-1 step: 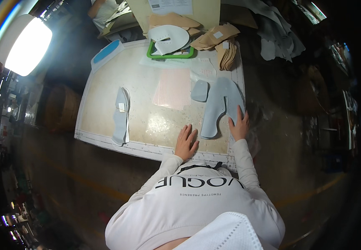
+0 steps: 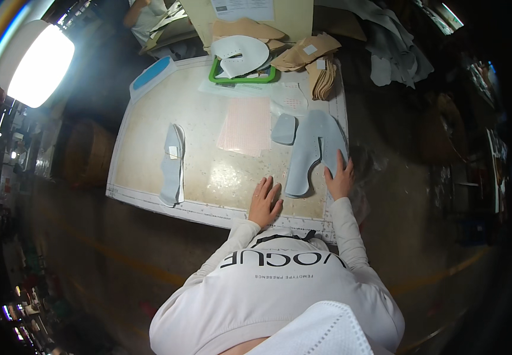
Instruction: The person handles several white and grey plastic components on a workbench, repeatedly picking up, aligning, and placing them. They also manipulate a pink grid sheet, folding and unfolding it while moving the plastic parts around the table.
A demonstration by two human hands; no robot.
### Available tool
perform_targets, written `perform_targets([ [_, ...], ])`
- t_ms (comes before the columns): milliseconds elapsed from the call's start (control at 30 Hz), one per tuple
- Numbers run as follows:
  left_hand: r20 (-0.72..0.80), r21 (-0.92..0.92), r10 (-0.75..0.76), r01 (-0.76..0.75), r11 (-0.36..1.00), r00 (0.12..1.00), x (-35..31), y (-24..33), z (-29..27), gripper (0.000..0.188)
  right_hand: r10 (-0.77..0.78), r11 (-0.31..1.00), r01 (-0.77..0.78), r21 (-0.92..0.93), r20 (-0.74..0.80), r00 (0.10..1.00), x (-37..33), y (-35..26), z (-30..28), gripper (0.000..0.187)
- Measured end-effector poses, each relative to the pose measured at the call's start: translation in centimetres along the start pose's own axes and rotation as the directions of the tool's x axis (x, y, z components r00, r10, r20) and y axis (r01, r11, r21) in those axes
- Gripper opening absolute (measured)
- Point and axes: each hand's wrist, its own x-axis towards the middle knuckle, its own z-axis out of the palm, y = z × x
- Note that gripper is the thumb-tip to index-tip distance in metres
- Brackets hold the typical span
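The left hand (image 2: 264,203) lies flat, fingers spread, on the pale, mottled cutting mat (image 2: 208,171) near its front edge, holding nothing, just beside the lower end of the large grey curved shoe-upper piece (image 2: 312,148). The right hand (image 2: 340,177) rests open with fingers spread on the right edge of that grey piece, pressing rather than pinching it. The piece lies flat at the mat's right side, next to a small grey rounded piece (image 2: 283,128) and a pink gridded sheet (image 2: 246,125). Further left lies a narrow grey strip piece (image 2: 172,164). At the far edge sit a green tray (image 2: 243,76) carrying a white cut piece (image 2: 243,51), and tan pieces stacked (image 2: 322,78).
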Motion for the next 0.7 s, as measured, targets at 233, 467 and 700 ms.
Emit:
perform_targets([
  [233,-0.020,0.005,-0.003,0.003,1.000,1.000,0.07,-0.05,0.19,0.050,0.009,1.000,-0.009,0.008,-0.001,1.000,0.04,-0.22,-0.11,0.074],
  [467,-0.032,0.006,0.007,-0.007,1.000,0.999,-0.01,-0.47,0.27,0.050,-0.037,0.998,0.039,0.041,-0.029,0.999,0.32,0.01,0.06,0.073],
  [700,-0.050,-0.018,0.025,-0.026,1.000,0.998,-0.13,-0.65,0.13,0.048,-0.069,0.996,0.071,0.051,-0.054,0.996,0.40,0.16,0.15,0.071],
])
